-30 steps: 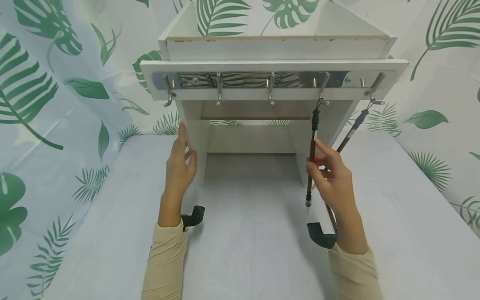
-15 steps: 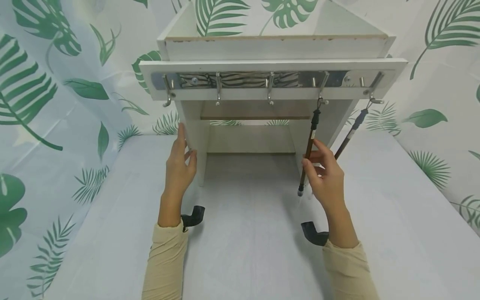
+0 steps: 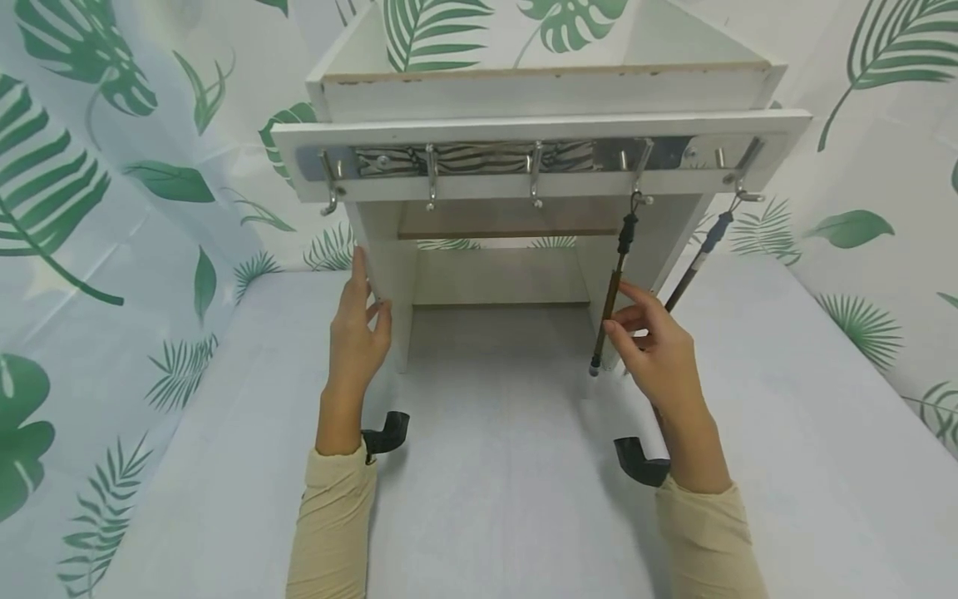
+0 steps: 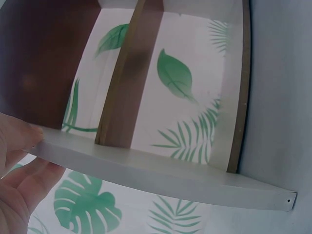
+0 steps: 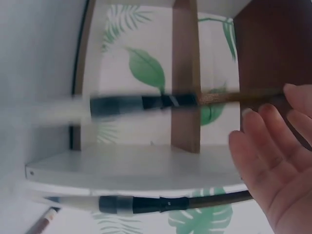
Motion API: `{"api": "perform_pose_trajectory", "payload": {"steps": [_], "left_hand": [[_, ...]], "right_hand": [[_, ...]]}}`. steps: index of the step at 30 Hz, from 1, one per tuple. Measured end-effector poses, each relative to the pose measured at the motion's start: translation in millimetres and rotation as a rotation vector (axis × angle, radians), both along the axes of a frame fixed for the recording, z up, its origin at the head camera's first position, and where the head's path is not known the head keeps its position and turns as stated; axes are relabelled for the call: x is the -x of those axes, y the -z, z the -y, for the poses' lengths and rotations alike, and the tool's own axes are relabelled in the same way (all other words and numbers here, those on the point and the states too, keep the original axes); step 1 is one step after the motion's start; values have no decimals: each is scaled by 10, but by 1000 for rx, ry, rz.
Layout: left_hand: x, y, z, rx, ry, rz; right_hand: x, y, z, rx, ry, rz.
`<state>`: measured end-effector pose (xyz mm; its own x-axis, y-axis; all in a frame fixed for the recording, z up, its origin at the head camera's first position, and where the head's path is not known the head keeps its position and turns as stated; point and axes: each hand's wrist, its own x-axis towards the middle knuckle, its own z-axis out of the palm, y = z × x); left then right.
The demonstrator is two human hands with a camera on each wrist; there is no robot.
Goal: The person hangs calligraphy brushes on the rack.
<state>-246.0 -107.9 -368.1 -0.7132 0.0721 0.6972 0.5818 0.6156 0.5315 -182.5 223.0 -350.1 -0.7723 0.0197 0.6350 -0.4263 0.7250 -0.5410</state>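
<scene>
A calligraphy brush (image 3: pixel 609 298) hangs by its loop from the fourth hook (image 3: pixel 641 166) of the white rack. My right hand (image 3: pixel 659 345) pinches its brown handle between thumb and index finger, and the brush tilts with its lower end to the left. In the right wrist view this brush (image 5: pixel 122 105) is blurred, its pale bristles pointing left. A second brush (image 3: pixel 696 266) hangs from the rightmost hook, partly behind my right hand. My left hand (image 3: pixel 358 333) holds the front edge of the cabinet's left side panel (image 4: pixel 146 173), thumb on the inside and fingers on the outside.
The white rack (image 3: pixel 479 187) runs across the cabinet's front, with three more hooks to the left that bear nothing. Inside the cabinet is a brown-edged shelf (image 3: pixel 509 225). Black wrist mounts (image 3: pixel 639 462) jut inward from both wrists. A leaf-patterned cloth covers the walls.
The pinched brush's lower end has swung left and back toward the cabinet. My right hand shifted left, then slightly right again. The left hand stays on the panel.
</scene>
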Motion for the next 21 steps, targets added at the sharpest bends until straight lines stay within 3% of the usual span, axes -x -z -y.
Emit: {"api": "perform_pose_trajectory", "payload": {"steps": [10,18,21], "left_hand": [[1,0,-4,4,1,-21],[4,5,-1,0,6,-24],[2,7,-3,0,7,-27]], "right_hand": [[-101,-90,-192,-86,-10,77],[-143,-84,-459,-148,-7,356],[-136,-52,-543,-160,9,406]]}}
